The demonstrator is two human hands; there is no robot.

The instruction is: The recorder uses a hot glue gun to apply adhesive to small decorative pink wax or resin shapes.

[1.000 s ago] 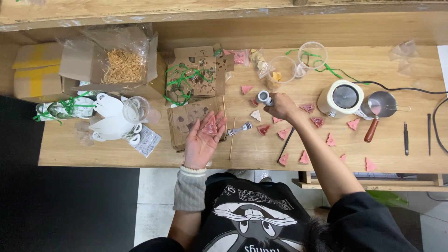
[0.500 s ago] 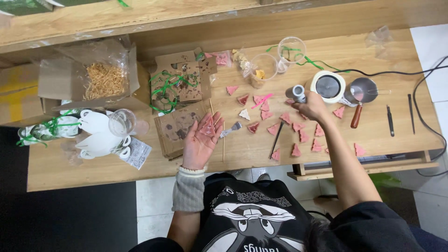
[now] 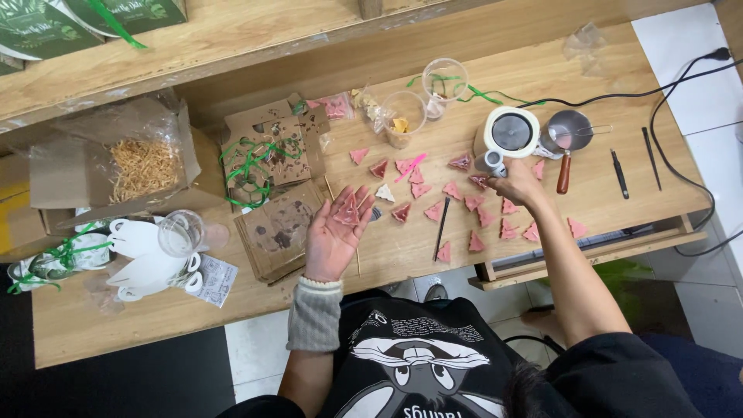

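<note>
Left hand (image 3: pixel 334 228) palm up, fingers spread, cradling pink triangle pieces (image 3: pixel 346 210) near table (image 3: pixel 402 259) front edge; right hand (image 3: pixel 517 182) closed round small white cylinder (image 3: pixel 491 162) beside white pot (image 3: pixel 511 131), toward the right end

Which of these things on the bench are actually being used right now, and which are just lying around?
In use:
left hand, holding pink triangles
right hand, at small grey cup

Lying about:
box of straw
tweezers
white tags
</note>
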